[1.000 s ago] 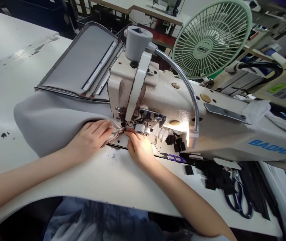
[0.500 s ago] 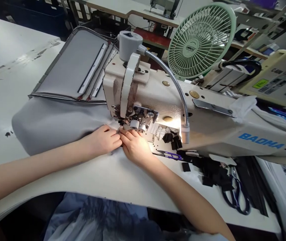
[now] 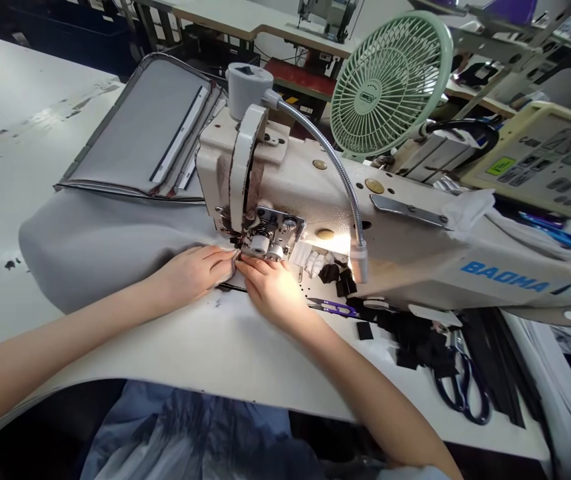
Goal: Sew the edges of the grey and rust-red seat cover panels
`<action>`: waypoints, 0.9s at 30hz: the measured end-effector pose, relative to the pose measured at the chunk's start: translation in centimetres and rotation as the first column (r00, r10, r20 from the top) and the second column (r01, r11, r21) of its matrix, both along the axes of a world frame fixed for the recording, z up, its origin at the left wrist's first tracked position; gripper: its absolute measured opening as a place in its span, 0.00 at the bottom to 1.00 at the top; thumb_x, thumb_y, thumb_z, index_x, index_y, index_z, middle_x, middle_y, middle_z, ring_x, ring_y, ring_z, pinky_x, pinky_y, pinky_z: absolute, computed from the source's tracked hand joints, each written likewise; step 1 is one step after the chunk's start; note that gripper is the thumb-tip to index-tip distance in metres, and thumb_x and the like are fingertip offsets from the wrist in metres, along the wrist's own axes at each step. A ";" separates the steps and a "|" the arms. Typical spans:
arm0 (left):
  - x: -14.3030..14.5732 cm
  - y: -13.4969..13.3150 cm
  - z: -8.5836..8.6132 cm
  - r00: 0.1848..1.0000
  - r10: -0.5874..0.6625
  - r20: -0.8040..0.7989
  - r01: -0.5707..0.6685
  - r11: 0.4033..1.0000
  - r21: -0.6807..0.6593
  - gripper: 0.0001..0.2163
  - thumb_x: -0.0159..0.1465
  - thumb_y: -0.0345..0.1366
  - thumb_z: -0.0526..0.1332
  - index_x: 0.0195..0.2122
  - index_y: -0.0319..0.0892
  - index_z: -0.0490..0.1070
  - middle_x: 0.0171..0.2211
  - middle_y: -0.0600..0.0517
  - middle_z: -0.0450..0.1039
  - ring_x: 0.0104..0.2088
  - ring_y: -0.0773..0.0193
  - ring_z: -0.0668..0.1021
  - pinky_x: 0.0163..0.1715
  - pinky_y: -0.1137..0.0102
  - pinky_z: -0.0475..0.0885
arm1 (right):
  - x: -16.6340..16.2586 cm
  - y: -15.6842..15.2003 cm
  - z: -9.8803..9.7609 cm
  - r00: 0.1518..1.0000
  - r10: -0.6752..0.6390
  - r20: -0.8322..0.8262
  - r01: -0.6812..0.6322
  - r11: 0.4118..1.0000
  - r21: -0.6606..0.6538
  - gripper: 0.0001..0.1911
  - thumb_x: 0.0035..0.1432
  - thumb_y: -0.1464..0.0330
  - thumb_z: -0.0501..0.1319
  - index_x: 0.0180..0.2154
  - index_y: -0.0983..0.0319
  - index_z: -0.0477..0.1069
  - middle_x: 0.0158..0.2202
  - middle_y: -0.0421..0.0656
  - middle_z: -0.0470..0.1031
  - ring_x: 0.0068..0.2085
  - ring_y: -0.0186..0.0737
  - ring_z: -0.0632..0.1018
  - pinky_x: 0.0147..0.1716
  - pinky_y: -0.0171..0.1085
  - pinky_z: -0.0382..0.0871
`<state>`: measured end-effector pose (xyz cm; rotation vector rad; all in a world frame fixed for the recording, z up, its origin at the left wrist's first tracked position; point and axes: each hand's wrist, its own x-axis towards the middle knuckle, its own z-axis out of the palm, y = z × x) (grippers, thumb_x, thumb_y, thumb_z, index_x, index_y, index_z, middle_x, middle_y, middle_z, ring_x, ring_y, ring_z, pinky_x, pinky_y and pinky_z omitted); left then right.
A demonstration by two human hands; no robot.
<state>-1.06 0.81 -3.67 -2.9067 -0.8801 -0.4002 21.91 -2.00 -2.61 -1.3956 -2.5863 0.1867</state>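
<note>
My left hand [image 3: 193,273] grips the edge of a grey padded fabric piece [image 3: 100,247] just left of the sewing machine's presser foot [image 3: 263,245]. My right hand [image 3: 270,290] pinches the same edge from the right, its fingertips meeting those of my left hand below the foot. The needle is hidden behind the machine head. On the table behind the fabric lies a grey panel with a black zipper [image 3: 140,127] and a dark piped border.
The white BAOMA machine arm [image 3: 405,253] stretches right, with a gooseneck lamp [image 3: 350,187] over the needle plate. Purple thread snips [image 3: 333,307], black fabric scraps [image 3: 415,340] and dark-handled scissors [image 3: 460,393] lie to the right. A green fan [image 3: 390,85] stands behind.
My hands have moved together at the presser foot, and the folded fabric edge that showed between them is now covered. The view has shifted slightly, with the machine lower left in the picture.
</note>
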 end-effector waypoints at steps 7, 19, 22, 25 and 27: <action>0.0 0.1 -0.6 0.995 0.041 0.087 -0.036 0.998 -0.057 0.18 0.60 0.24 0.59 0.52 0.34 0.69 0.48 0.41 0.76 0.50 0.53 0.76 0.53 0.59 0.74 | 6.7 -0.9 1.6 0.874 -0.473 0.109 0.445 0.871 0.208 0.14 0.65 0.70 0.57 0.51 0.62 0.73 0.51 0.50 0.75 0.50 0.51 0.73 0.41 0.42 0.67; 0.0 0.0 -0.6 0.988 0.036 0.149 -0.027 0.998 -0.060 0.13 0.60 0.25 0.59 0.46 0.38 0.74 0.53 0.44 0.76 0.52 0.53 0.76 0.50 0.58 0.73 | 10.1 -1.8 0.1 0.871 -0.479 -0.109 0.491 0.857 0.159 0.11 0.67 0.69 0.53 0.46 0.60 0.71 0.46 0.47 0.74 0.43 0.46 0.76 0.35 0.39 0.68; 0.0 -0.1 -0.6 0.987 0.032 0.159 -0.022 0.998 -0.067 0.14 0.60 0.25 0.58 0.46 0.38 0.75 0.53 0.43 0.75 0.51 0.53 0.76 0.49 0.58 0.73 | 10.1 -2.0 0.0 0.880 -0.474 -0.037 0.473 0.867 0.156 0.14 0.64 0.73 0.52 0.47 0.61 0.72 0.46 0.49 0.74 0.42 0.46 0.75 0.36 0.40 0.68; -0.1 -0.2 -0.7 0.986 0.034 0.160 -0.022 0.997 -0.072 0.13 0.61 0.25 0.57 0.45 0.39 0.75 0.54 0.43 0.75 0.52 0.52 0.76 0.48 0.56 0.74 | 9.5 -1.9 0.2 0.871 -0.478 0.118 0.452 0.871 0.192 0.17 0.61 0.77 0.51 0.43 0.61 0.76 0.41 0.49 0.74 0.42 0.48 0.74 0.37 0.42 0.68; -0.1 -0.3 -0.8 0.986 0.031 0.163 -0.021 0.998 -0.064 0.13 0.61 0.25 0.57 0.45 0.39 0.76 0.54 0.43 0.75 0.51 0.52 0.76 0.48 0.56 0.74 | 9.0 -1.8 0.4 0.861 -0.475 0.182 0.434 0.873 0.223 0.17 0.62 0.77 0.51 0.41 0.60 0.77 0.39 0.49 0.75 0.43 0.50 0.73 0.42 0.45 0.68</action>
